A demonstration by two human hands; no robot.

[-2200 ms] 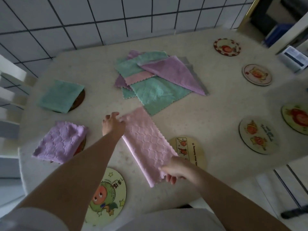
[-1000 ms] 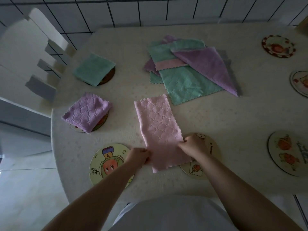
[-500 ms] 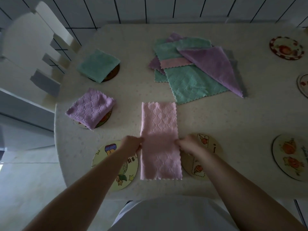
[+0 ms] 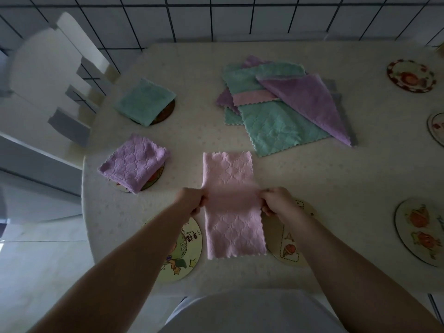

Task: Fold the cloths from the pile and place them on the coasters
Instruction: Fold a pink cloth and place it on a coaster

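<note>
A pink cloth (image 4: 230, 207), folded into a long strip, lies in front of me on the table. My left hand (image 4: 192, 200) pinches its left edge at the middle and my right hand (image 4: 274, 200) pinches its right edge. The middle of the strip is raised and blurred. Beyond it lies the pile of cloths (image 4: 283, 104) in green, purple and pink. A folded green cloth (image 4: 144, 104) and a folded purple cloth (image 4: 134, 162) each sit on a coaster at the left. Two bare coasters (image 4: 182, 253) (image 4: 288, 248) flank the pink strip.
More round coasters lie along the right side (image 4: 410, 75) (image 4: 420, 231) (image 4: 436, 128). A white chair (image 4: 48, 80) stands at the table's left. A tiled wall (image 4: 216, 18) runs behind the table (image 4: 336, 176). My torso is at the near edge.
Both hands slid from the strip's near end up to its middle, and the strip turned straight toward me. Its middle now lifts between my hands.
</note>
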